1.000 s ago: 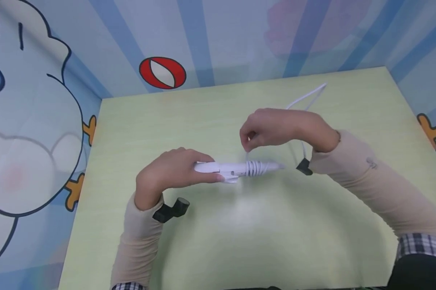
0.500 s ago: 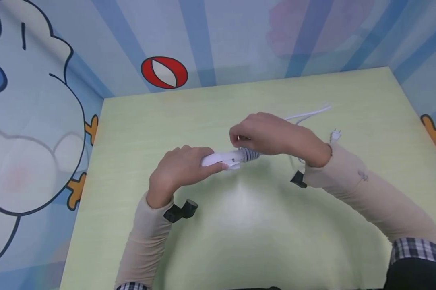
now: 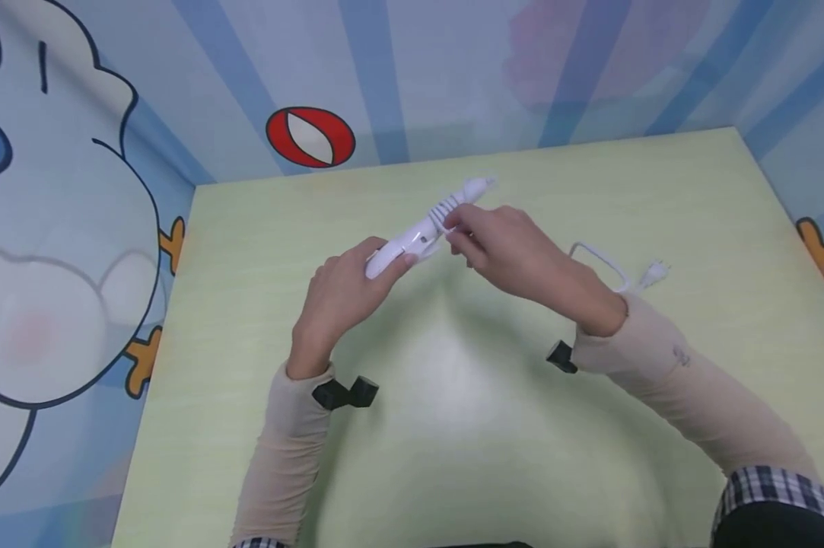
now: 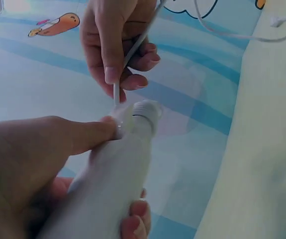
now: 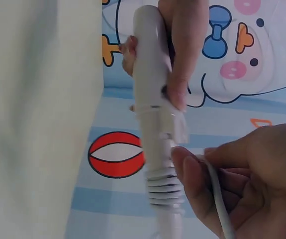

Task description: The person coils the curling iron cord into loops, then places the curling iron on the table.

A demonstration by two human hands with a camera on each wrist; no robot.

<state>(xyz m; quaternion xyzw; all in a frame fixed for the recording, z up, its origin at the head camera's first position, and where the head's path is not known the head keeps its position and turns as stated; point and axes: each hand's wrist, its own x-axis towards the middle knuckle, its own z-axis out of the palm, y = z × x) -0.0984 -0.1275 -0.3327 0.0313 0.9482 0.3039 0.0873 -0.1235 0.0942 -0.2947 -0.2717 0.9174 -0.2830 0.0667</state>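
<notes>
A white curling iron [image 3: 401,251], with a small lever on its side, slants up over the table in my left hand [image 3: 343,293]. The left fingers wrap its thick end and the thumb lies by the lever, as the right wrist view shows. Several turns of white cord [image 5: 165,191] circle its narrower part. My right hand [image 3: 514,251] pinches the cord close beside these coils. In the left wrist view, the pinched cord [image 4: 138,47] runs up past the right fingers. Its loose length leads to a two-pin plug [image 3: 654,272] right of the right hand.
A pale yellow-green table [image 3: 453,441] lies beneath both hands. Behind it rises a blue striped wall [image 3: 439,91] with cartoon prints. Black wrist-camera mounts [image 3: 346,392] stick out from the beige sleeves [image 3: 692,396].
The curling iron has swung from level to tilted, its coiled end pointing away. My right hand has moved from behind the iron to its near right side, drawing in the cord.
</notes>
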